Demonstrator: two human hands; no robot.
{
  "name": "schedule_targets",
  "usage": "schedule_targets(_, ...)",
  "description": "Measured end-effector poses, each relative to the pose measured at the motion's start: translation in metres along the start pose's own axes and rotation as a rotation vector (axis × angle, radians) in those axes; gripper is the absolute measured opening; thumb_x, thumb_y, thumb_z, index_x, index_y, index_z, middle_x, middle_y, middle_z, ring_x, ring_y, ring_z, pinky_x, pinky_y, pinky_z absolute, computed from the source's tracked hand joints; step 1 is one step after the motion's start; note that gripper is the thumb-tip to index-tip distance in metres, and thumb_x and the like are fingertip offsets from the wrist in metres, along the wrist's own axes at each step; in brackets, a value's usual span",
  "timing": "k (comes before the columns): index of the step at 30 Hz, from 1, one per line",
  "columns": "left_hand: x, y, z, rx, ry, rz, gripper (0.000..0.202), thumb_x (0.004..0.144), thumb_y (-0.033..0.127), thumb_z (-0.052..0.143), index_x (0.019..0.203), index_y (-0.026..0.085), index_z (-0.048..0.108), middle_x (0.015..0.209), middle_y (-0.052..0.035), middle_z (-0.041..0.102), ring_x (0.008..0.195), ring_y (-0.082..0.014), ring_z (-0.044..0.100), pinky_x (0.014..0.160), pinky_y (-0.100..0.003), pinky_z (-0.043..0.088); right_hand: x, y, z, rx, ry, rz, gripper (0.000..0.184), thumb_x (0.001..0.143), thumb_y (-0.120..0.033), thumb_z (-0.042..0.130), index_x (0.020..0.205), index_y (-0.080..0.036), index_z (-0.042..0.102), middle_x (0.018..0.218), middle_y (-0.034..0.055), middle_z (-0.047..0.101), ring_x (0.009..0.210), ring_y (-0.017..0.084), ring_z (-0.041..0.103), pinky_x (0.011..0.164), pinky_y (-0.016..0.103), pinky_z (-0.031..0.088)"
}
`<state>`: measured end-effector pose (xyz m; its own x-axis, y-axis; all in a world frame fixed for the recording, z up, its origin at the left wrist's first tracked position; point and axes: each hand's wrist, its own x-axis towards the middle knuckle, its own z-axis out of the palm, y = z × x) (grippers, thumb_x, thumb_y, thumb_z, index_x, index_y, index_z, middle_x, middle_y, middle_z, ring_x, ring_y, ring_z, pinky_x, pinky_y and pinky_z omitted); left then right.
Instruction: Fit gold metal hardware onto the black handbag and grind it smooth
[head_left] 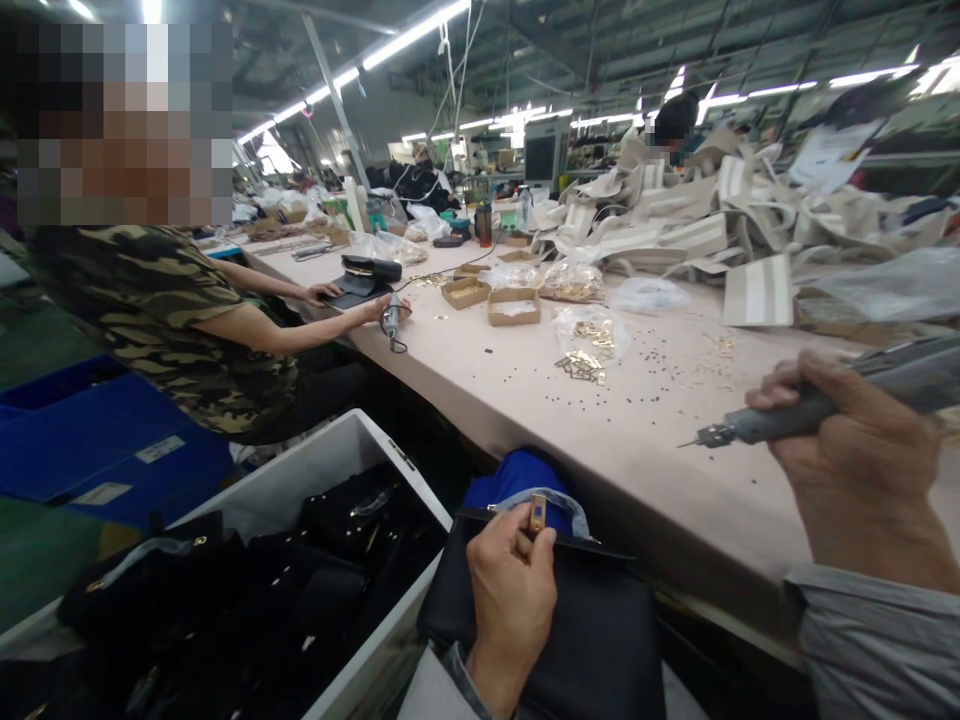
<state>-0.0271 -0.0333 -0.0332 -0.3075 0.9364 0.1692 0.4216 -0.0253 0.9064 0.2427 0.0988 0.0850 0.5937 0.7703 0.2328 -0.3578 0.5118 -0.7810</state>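
Between the thumb and fingers of my left hand (514, 590) is a small gold metal plate (538, 512) with a slot in it. That hand is above a black bag (592, 630) lying in front of me, with a blue cloth (517, 480) at its far edge. My right hand (862, 460) is closed around a grey electric screwdriver (787, 415). Its thin bit points left, over the table (510, 410). Small dark bits lie scattered there, near a clear plastic bag (600, 335) and a pile of gold metal plates (581, 368).
A white crate (375, 430) of black bags stands at my left. Beyond it a person in a camouflage shirt (157, 320) holds another screwdriver (392, 318). Small cardboard boxes (514, 308) and a heap of beige straps (667, 220) are further along the table.
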Motion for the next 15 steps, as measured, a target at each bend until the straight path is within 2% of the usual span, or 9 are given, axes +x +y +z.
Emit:
schedule_targets(4,-0.004,-0.003,0.012,0.258,0.151,0.283,0.028,0.095,0.017,0.057,0.116,0.01,0.076,0.083,-0.0106,0.074,0.062,-0.0192,0.067,0.063,-0.03,0.055,0.033,-0.005,-0.013,-0.024,0.003,-0.025,0.02,0.07,-0.01,0.077,0.063,-0.024,0.063,0.07,0.0028,0.051,0.059,0.014,0.045,0.045,0.03,0.042)
schedule_targets(8,-0.002,0.001,0.022,0.375,0.201,0.403,0.031,0.097,0.011,0.052,0.118,0.006,0.073,0.085,-0.0131,0.076,0.061,-0.0201,0.071,0.06,-0.028,0.057,0.062,-0.006,-0.017,-0.005,0.062,-0.059,0.027,0.073,-0.007,0.072,0.057,-0.023,0.058,0.068,0.0017,0.048,0.06,0.014,0.047,0.045,0.027,0.045)
schedule_targets(12,-0.001,0.0,0.023,0.365,0.229,0.494,0.026,0.099,0.014,0.054,0.114,0.008,0.073,0.079,-0.0098,0.075,0.053,-0.0165,0.067,0.057,-0.025,0.056,0.087,-0.001,-0.02,0.043,0.159,-0.049,0.022,0.07,-0.002,0.065,0.062,-0.02,0.053,0.06,-0.002,0.05,0.051,0.009,0.044,0.043,0.02,0.044)
schedule_targets(15,0.004,-0.013,0.025,0.385,0.348,0.505,0.018,0.097,0.02,0.064,0.11,0.014,0.076,0.069,-0.0017,0.073,0.047,-0.0133,0.063,0.052,-0.022,0.051,0.111,0.01,-0.034,0.036,0.189,-0.065,0.024,0.068,-0.009,0.076,0.07,-0.019,0.055,0.062,-0.0034,0.054,0.051,0.009,0.048,0.044,0.02,0.046)
